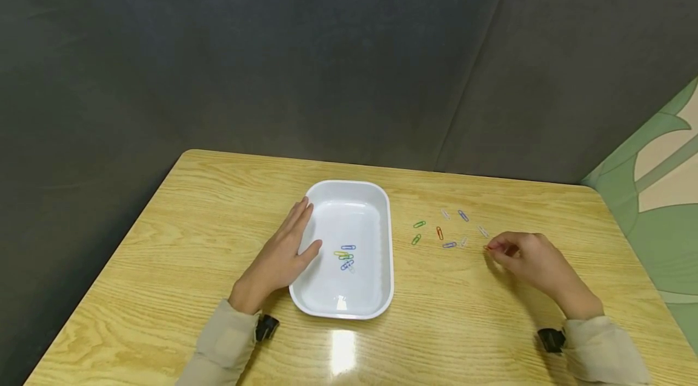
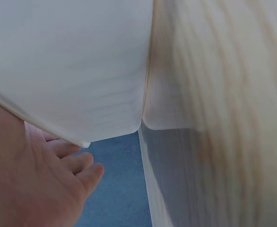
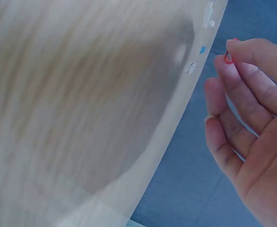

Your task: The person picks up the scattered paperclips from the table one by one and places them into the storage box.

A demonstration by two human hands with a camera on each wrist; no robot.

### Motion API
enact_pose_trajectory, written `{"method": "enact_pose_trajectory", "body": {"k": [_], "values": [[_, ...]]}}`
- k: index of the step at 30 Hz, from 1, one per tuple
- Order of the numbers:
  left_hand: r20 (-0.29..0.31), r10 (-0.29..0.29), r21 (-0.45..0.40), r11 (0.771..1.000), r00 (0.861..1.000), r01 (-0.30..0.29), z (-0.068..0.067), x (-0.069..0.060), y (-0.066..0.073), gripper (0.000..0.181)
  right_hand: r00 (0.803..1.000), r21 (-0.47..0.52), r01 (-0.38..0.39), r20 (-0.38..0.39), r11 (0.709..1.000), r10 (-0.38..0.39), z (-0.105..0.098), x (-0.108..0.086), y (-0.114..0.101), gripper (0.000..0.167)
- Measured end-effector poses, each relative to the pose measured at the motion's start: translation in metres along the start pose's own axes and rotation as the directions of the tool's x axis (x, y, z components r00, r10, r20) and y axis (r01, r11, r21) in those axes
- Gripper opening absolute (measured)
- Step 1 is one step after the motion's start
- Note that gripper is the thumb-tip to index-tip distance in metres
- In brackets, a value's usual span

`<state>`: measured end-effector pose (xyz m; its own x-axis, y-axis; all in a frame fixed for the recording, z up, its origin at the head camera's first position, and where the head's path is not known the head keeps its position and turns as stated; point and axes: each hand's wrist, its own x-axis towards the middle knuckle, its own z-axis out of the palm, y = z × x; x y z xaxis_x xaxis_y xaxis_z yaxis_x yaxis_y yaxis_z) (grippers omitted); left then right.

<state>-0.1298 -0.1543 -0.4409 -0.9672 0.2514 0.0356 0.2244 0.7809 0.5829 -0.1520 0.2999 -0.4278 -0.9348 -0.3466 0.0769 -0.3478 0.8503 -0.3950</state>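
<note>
My right hand (image 1: pixel 531 262) pinches a red paper clip (image 1: pixel 488 248) between thumb and fingertip, right of the scattered clips; in the right wrist view the hand (image 3: pixel 252 113) holds the red clip (image 3: pixel 229 58) at its fingertips. With fingers extended, my left hand (image 1: pixel 280 252) rests on the left rim of a white tray (image 1: pixel 340 316). The left wrist view has the hand (image 2: pixel 53 175) beside the tray wall (image 2: pixel 82 71). Inside the tray lie several clips, among them a blue one (image 1: pixel 348 247) and a yellow one (image 1: pixel 339 253).
On the wooden table (image 1: pixel 463 325), right of the tray, lie several paper clips: green (image 1: pixel 416 239), red (image 1: pixel 439 232), blue (image 1: pixel 463 216) and white (image 1: pixel 483 231). A dark cloth (image 1: pixel 327 59) stands behind the table's back edge; a green patterned surface (image 1: pixel 665 216) is at the right.
</note>
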Motion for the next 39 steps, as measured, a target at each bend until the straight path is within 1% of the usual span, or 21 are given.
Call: {"method": "enact_pose_trajectory", "body": {"k": [3, 8, 15, 18, 26, 33, 39], "values": [[0.001, 0.002, -0.002, 1.0, 1.0, -0.002, 0.0, 0.0, 0.0, 0.074, 1.0, 0.013, 0.006, -0.015, 1.0, -0.006, -0.002, 0.001, -0.008, 0.005], [-0.001, 0.004, -0.006, 1.0, 1.0, -0.004, -0.001, 0.0, 0.0, 0.074, 0.997, 0.041, 0.054, -0.055, 0.998, -0.051, -0.004, 0.002, -0.02, 0.008], [0.0, 0.006, -0.01, 1.0, 1.0, -0.006, 0.0, 0.001, 0.002, 0.074, 0.997, 0.039, 0.059, -0.051, 0.997, -0.057, -0.006, 0.003, -0.028, 0.009], [0.005, 0.003, -0.01, 1.0, 1.0, -0.003, 0.0, 0.001, 0.002, 0.074, 0.996, 0.033, 0.067, -0.061, 0.997, -0.065, -0.007, 0.004, -0.031, 0.009], [-0.003, -0.001, 0.001, 1.0, 1.0, 0.001, -0.001, -0.001, 0.0, 0.074, 0.991, 0.027, 0.11, -0.077, 0.994, -0.107, -0.005, 0.011, -0.045, 0.008], [-0.003, 0.002, -0.012, 1.0, 1.0, -0.002, 0.0, -0.001, 0.0, 0.074, 0.984, 0.048, 0.151, -0.099, 0.987, -0.146, 0.001, 0.02, -0.056, 0.006], [0.001, 0.003, -0.01, 1.0, 1.0, -0.003, -0.001, -0.001, 0.001, 0.074, 0.984, 0.096, 0.161, -0.092, 0.982, -0.152, 0.002, 0.025, -0.069, 0.006]]}}
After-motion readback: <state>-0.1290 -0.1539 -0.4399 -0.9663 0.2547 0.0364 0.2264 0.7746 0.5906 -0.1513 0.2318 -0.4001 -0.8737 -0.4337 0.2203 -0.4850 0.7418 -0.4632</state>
